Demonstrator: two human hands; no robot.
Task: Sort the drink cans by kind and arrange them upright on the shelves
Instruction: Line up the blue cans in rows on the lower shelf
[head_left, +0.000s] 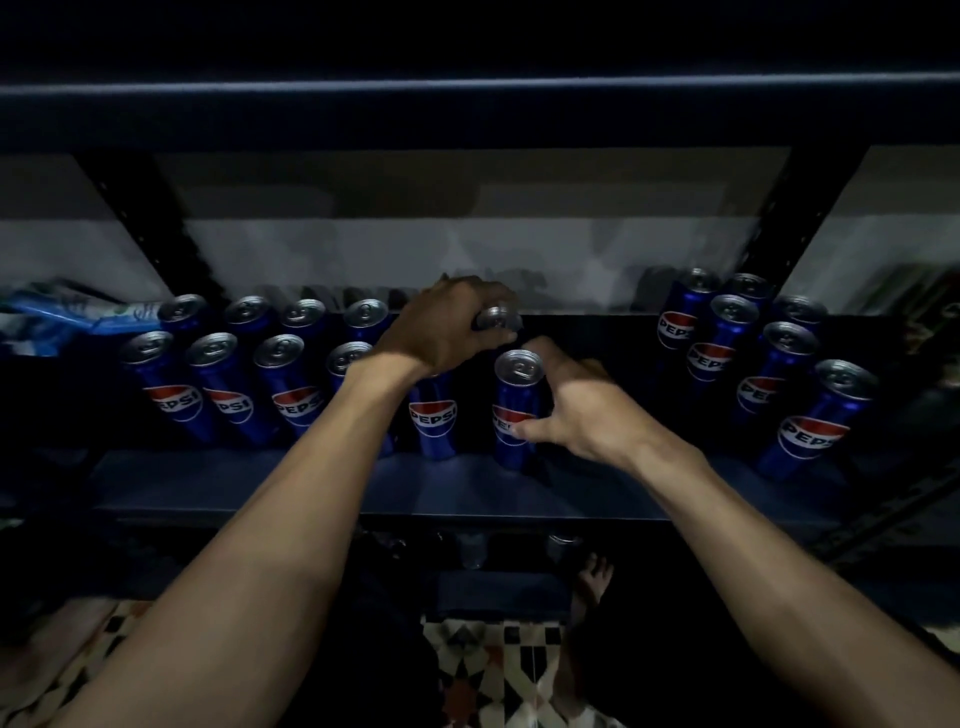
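Blue Pepsi cans stand upright on a dark shelf (311, 488). My left hand (447, 325) reaches to the back row and grips a can (500, 318) from above by its top. My right hand (576, 402) holds a front-row can (514, 410) by its side, thumb across the logo. Another can (434, 415) stands just left of it, partly under my left wrist. A group of several cans (218, 384) fills the left of the shelf in two rows. A second group of several cans (753, 353) stands at the right.
A dark shelf board (467, 109) hangs overhead, with slanted black uprights (140, 218) at left and right. Crumpled blue and white plastic (67, 317) lies at the far left. Cans show dimly on the lower shelf (563, 545). A bare foot (595, 577) stands on patterned floor tiles.
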